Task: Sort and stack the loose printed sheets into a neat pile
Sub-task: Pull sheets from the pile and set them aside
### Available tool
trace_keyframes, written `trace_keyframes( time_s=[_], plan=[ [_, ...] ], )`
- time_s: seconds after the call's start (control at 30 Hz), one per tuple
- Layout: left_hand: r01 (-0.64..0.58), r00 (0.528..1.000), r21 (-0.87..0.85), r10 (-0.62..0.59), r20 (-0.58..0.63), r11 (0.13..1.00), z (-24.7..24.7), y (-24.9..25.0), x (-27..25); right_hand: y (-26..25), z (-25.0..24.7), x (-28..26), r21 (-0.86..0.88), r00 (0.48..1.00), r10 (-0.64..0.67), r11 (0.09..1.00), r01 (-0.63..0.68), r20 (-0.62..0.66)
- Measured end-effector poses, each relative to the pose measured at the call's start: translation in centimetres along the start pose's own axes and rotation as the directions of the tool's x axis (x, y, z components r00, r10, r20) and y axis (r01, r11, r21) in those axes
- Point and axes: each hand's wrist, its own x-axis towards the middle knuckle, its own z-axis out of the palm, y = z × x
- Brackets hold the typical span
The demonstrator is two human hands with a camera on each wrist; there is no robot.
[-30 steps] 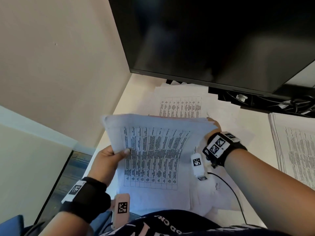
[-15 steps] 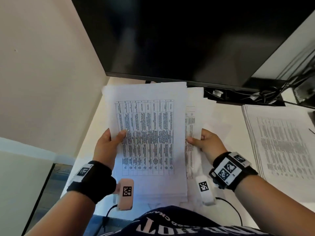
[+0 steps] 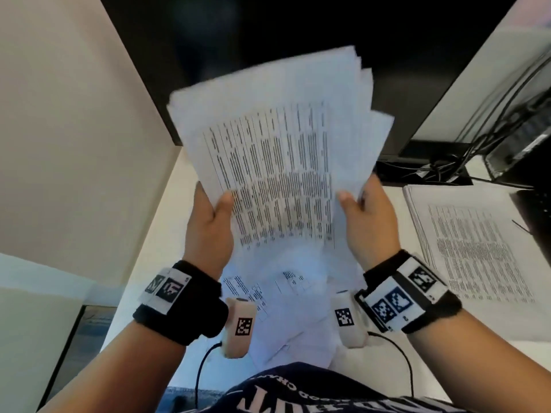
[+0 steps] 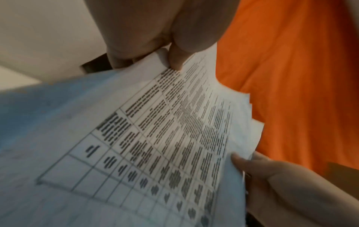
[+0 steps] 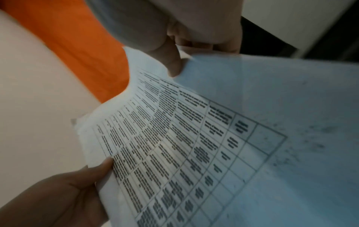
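White counter [image 3: 372, 204] under a dark monitor [image 3: 298, 25], beige wall at left. Left hand [image 3: 208, 231] grip pinches the left edge of the sheaf of printed sheets [image 3: 277, 162], thumb on the printed face, fingers behind; right hand [image 3: 369, 225] grip pinches the right edge the same way. Half a second ago the sheaf sat low and squared near the counter with only the left hand on it; now both hands have it raised in front of the monitor, tilted, top edges fanned and uneven. Loose sheets [image 3: 268, 296] lie on the counter below the wrists, a separate pile [image 3: 477, 248] at right, cables [image 3: 441, 168] behind it. Left wrist view shows what the head view hides: left thumb tip [image 4: 174, 61] pressed on the table print, right thumb [image 4: 239, 159] at the opposite edge, orange cloth [image 4: 291, 76] behind. Right wrist view mirrors that, with the right thumb [image 5: 174, 64] on the sheet margin and the left thumb [image 5: 104, 165] at the far edge. All three views are motion-blurred; the text is unreadable.
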Motion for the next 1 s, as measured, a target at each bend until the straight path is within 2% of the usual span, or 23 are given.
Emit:
trace_keyframes(
  time_s=[0.1, 0.13, 0.2, 0.33, 0.5, 0.63, 0.73, 0.8, 0.93, 1.0],
  plan=[
    [-0.216, 0.975, -0.009, 0.215, -0.054, 0.976, -0.1, 3.1, -0.1, -2.8, -1.0, -0.3, 0.028, 0.971, -0.236, 0.971, 0.238, -0.039],
    [-0.249, 0.967, -0.030, 0.247, -0.063, 0.968, -0.2, 3.6, -0.2, -2.9, -1.1, -0.6, 0.038, 0.962, -0.267, 0.962, 0.269, -0.051],
    [-0.274, 0.961, -0.077, 0.269, -0.064, 0.959, -0.2, 4.1, -0.6, -2.2, -1.3, -1.0, 0.077, 0.969, -0.242, 0.966, 0.245, -0.052],
    [-0.217, 0.976, -0.109, 0.217, -0.016, 0.970, -0.2, 3.1, -0.6, -0.1, -1.0, -1.9, 0.055, 0.992, -0.121, 0.991, 0.122, -0.020],
    [-0.186, 0.982, -0.081, 0.186, -0.012, 0.979, 0.3, 3.4, -0.2, -0.3, 0.1, -1.5, 0.094, 0.997, -0.035, 0.995, 0.041, -0.066],
    [-0.233, 0.972, -0.100, 0.230, -0.045, 0.967, 0.7, 4.4, -0.2, -1.5, 0.5, -1.0, 0.149, 0.989, -0.048, 0.986, 0.070, -0.142],
    [-0.210, 0.977, -0.098, 0.204, -0.071, 0.973, 0.8, 3.9, -0.5, -1.0, 0.7, -1.0, 0.192, 0.983, -0.051, 0.978, 0.085, -0.174],
    [-0.170, 0.984, -0.057, 0.166, -0.071, 0.984, 0.9, 3.1, -0.6, 0.0, 1.0, -1.1, 0.208, 0.990, -0.017, 0.977, 0.047, -0.143],
    [-0.059, 0.998, 0.025, 0.060, -0.021, 0.998, 1.2, 0.7, -0.5, 2.5, 1.9, -1.2, 0.163, 0.992, 0.123, 0.979, -0.119, -0.016],
    [0.009, 1.000, 0.025, -0.009, -0.003, 1.000, 1.3, -0.6, -0.4, 2.9, 1.9, -1.0, 0.150, 0.988, 0.156, 0.977, -0.153, -0.006]
  ],
)
